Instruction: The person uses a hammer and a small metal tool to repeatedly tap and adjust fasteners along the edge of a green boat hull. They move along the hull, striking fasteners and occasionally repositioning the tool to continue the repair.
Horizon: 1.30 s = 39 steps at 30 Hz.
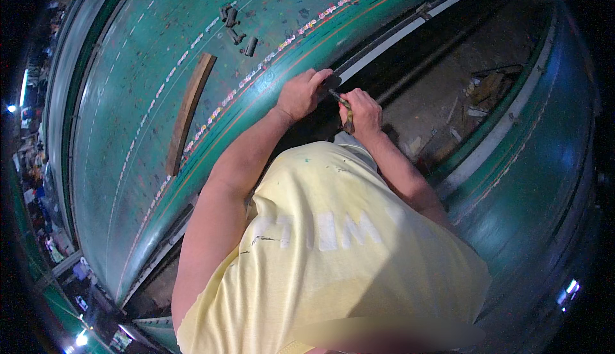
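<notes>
My left hand [301, 96] reaches over the near edge of a long green table [144, 53], thumb and fingers closed at a small dark piece [332, 82] by the edge rail. What exactly the fingers grip there is partly hidden. Just to the right, my right hand [364, 113] is wrapped round a slim hand tool with a dark, yellowish-marked handle [348, 123]. The tool's thin end points up and left at the dark piece; its exact kind is hard to make out.
A brown wooden bar [190, 116] lies on the green surface at left. Several short dark cylindrical pieces [251, 47] are beyond it. A pale metal rail [384, 43] runs along the table edge. Scraps [480, 95] litter the floor between this table and another green table [535, 181].
</notes>
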Each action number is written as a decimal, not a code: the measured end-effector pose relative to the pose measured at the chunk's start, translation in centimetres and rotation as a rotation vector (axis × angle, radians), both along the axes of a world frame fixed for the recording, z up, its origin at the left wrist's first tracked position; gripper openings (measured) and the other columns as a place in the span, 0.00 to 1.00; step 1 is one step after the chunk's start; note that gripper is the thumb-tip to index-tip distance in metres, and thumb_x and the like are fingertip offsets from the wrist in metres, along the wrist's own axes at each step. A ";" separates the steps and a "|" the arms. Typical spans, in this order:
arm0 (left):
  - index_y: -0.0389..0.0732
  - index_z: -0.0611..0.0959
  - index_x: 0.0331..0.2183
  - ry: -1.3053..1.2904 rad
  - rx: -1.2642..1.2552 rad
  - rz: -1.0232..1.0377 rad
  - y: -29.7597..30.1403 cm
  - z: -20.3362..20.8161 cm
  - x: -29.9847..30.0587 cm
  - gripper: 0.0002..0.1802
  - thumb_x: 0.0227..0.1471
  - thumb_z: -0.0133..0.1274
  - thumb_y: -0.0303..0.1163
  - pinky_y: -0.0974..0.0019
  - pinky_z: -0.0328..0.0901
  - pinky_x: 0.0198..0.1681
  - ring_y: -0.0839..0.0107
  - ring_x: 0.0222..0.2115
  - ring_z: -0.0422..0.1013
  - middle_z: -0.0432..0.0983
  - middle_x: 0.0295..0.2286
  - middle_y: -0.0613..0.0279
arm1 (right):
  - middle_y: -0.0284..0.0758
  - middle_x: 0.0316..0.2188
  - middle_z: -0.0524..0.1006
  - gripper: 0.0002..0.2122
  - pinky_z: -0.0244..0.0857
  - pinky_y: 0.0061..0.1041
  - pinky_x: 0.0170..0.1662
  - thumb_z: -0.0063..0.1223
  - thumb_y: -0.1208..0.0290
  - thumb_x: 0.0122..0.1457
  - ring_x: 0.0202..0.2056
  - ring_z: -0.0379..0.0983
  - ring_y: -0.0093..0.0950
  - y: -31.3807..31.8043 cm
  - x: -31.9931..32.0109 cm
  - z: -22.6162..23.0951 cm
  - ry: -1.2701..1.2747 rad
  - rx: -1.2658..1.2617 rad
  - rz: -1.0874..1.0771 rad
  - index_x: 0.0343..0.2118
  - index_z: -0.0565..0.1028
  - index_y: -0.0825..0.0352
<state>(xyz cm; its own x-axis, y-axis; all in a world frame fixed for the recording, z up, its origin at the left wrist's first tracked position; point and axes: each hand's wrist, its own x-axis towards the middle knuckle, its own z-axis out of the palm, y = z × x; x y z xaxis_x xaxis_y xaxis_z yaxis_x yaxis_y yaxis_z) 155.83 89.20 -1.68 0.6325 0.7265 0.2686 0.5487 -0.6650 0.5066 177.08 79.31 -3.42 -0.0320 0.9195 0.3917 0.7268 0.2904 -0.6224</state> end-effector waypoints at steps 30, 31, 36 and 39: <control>0.49 0.79 0.54 0.022 -0.046 0.002 0.3 -0.7 -0.2 0.26 0.53 0.62 0.23 0.45 0.74 0.44 0.44 0.42 0.79 0.77 0.40 0.51 | 0.46 0.40 0.89 0.33 0.70 0.49 0.61 0.48 0.37 0.71 0.54 0.79 0.51 -3.5 4.2 -3.3 -0.160 -0.879 -0.141 0.39 0.88 0.69; 0.49 0.79 0.55 0.016 -0.051 0.001 0.2 -0.7 -0.1 0.28 0.53 0.62 0.23 0.45 0.74 0.44 0.44 0.42 0.79 0.77 0.40 0.51 | 0.46 0.40 0.89 0.35 0.74 0.48 0.57 0.46 0.35 0.71 0.49 0.83 0.52 -2.8 4.3 -2.3 -0.219 -1.039 -0.264 0.39 0.88 0.69; 0.51 0.78 0.59 0.001 -0.050 0.006 -0.2 -0.2 -0.2 0.33 0.51 0.63 0.23 0.45 0.75 0.44 0.44 0.42 0.79 0.77 0.41 0.52 | 0.43 0.35 0.88 0.11 0.77 0.32 0.43 0.71 0.63 0.64 0.35 0.85 0.34 -2.1 3.8 0.0 0.442 -0.716 -0.094 0.41 0.88 0.67; 0.50 0.78 0.59 0.012 -0.053 0.003 0.0 0.1 -0.1 0.33 0.51 0.63 0.23 0.45 0.75 0.44 0.44 0.41 0.79 0.78 0.40 0.52 | 0.40 0.33 0.86 0.09 0.75 0.31 0.39 0.73 0.69 0.61 0.31 0.82 0.33 -1.7 1.5 0.9 0.349 -0.364 -0.118 0.40 0.88 0.68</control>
<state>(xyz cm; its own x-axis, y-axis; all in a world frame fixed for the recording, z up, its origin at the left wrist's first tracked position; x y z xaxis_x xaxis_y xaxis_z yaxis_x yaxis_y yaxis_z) 155.68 89.22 -1.55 0.6336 0.7411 0.2224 0.5567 -0.6362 0.5341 178.54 77.60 -2.52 0.1555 0.9877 0.0148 0.4726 -0.0612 -0.8792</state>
